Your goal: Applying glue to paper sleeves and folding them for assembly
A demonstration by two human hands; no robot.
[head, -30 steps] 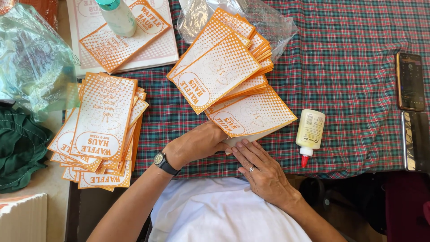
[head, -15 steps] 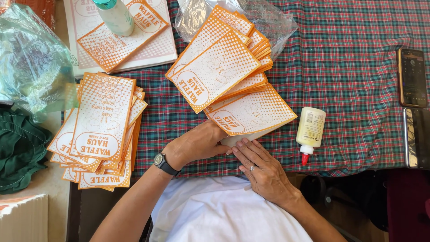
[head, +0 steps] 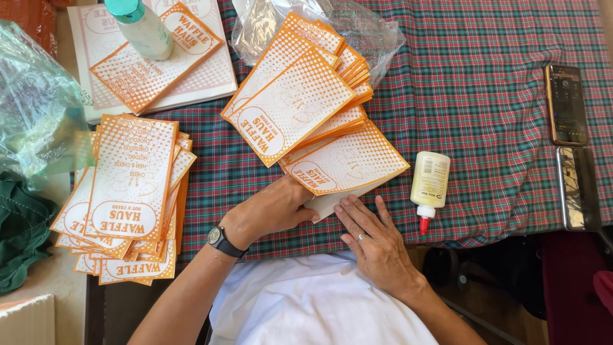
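— Where are the hands?

— Both sit at the near edge of the bench (head: 485, 96), which wears a red and green plaid cloth. The left hand (head: 271, 207), with a dark wristwatch (head: 220, 239) on its wrist, lies curled over the near left corner of an orange and white paper bag (head: 345, 163). Its fingers are bent and bunched together against the bag's white underside; I cannot tell whether they pinch the paper or only press on it.

— And the right?

— The right hand (head: 370, 239) lies flat, palm down, just beside the left. Its fingers (head: 354, 214) are slightly spread, tips resting on the bag's white folded edge. One finger carries a ring.

— Where exactly is that bag?

— Near the middle of the bench's near edge, tilted, its far side tucked under a fanned stack of matching bags (head: 297, 105). That stack partly rests on a clear plastic wrapper (head: 377, 35) toward the far edge.

— What else lies about?

— A pale glue bottle (head: 429, 185) with a red tip lies just to the right of the bag, apart from the right hand. Another pile of bags (head: 124, 198) sits toward the near left corner. At the far left, a teal-capped bottle (head: 140, 25) stands on more bags. Two phones (head: 568, 128) lie along the right edge.
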